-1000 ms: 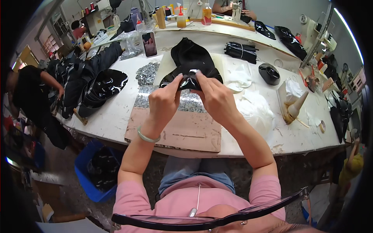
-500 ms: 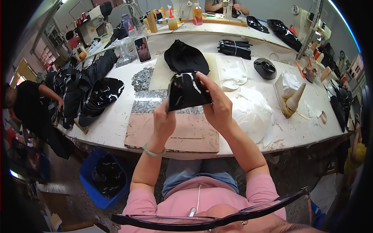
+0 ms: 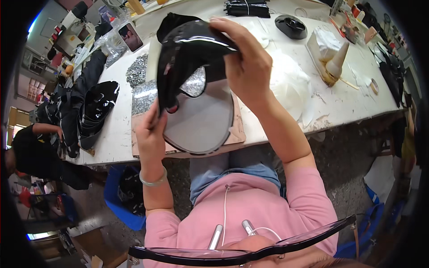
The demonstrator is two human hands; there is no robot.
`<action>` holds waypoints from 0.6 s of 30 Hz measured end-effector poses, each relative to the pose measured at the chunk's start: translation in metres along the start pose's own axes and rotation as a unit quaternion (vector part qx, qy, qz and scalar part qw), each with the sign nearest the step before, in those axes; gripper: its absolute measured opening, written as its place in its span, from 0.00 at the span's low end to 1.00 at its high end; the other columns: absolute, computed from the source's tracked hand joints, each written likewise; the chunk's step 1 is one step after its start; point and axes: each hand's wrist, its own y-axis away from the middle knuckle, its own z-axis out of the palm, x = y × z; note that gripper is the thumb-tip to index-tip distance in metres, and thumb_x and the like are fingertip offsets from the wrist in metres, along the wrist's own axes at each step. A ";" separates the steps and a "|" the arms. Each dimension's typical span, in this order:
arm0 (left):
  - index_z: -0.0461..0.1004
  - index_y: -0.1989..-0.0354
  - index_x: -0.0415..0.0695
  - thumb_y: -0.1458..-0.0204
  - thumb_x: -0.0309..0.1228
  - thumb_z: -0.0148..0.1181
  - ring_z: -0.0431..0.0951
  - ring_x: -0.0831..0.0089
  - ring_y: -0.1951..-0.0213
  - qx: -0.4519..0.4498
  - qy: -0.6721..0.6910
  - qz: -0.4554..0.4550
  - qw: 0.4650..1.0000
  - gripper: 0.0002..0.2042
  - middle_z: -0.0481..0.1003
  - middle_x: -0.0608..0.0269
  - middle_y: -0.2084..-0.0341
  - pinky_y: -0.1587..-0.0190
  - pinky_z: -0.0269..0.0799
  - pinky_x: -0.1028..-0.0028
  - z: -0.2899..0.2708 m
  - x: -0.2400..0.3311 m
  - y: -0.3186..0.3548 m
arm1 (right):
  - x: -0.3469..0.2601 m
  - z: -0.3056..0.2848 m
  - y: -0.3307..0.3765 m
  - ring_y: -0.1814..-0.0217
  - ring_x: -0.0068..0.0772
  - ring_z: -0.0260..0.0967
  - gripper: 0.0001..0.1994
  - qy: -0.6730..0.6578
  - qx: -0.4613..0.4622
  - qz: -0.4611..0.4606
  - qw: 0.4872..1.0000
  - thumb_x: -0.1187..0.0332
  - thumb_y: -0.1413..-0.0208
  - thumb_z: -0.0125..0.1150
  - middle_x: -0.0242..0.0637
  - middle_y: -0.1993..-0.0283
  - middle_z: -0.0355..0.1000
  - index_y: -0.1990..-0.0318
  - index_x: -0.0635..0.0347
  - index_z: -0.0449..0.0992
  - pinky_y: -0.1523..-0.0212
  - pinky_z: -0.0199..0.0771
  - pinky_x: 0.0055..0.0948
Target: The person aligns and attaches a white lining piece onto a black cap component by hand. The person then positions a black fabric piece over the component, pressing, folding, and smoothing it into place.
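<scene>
Nearest the body, L hand (image 3: 151, 134) pinches the lower edge of a glossy black cap piece (image 3: 187, 49), raised above the counter (image 3: 286, 111) w/ its grey brim (image 3: 201, 123). R hand (image 3: 248, 67) fingers clamp its top. Beyond: white fabric (image 3: 290, 82), black shiny stack (image 3: 96, 105) at left.

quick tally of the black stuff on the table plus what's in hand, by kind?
Glossy black cap piece held up in both hands: 1
Stack of glossy black pieces at table's left: 1
Black cap behind the held piece: 1
Black oval dish: 1
Black bundle at far edge: 1
Total: 5
</scene>
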 end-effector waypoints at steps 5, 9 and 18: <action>0.69 0.50 0.33 0.41 0.26 0.49 0.74 0.74 0.56 0.017 0.066 -0.066 0.996 0.13 0.75 0.59 0.60 0.52 0.67 0.75 -0.009 -0.031 -0.003 | 0.029 0.016 0.043 0.68 0.33 0.74 0.15 0.002 -0.181 0.178 0.967 0.76 0.52 0.62 0.42 0.64 0.76 0.54 0.59 0.73 0.68 0.73 0.28; 0.71 0.52 0.33 0.40 0.27 0.48 0.73 0.73 0.55 0.082 0.033 -0.036 0.995 0.12 0.74 0.58 0.58 0.51 0.66 0.75 -0.016 -0.056 0.013 | 0.028 0.047 0.082 0.66 0.47 0.73 0.13 -0.039 -0.224 0.195 0.954 0.74 0.50 0.61 0.47 0.65 0.74 0.56 0.63 0.73 0.64 0.73 0.35; 0.66 0.54 0.34 0.46 0.27 0.56 0.72 0.75 0.59 0.148 -0.052 -0.113 0.981 0.14 0.73 0.61 0.65 0.55 0.69 0.75 -0.057 -0.091 0.045 | 0.092 0.123 0.054 0.44 0.46 0.65 0.30 -0.074 -0.404 0.175 0.895 0.54 0.55 0.68 0.48 0.44 0.67 0.46 0.59 0.70 0.42 0.62 0.36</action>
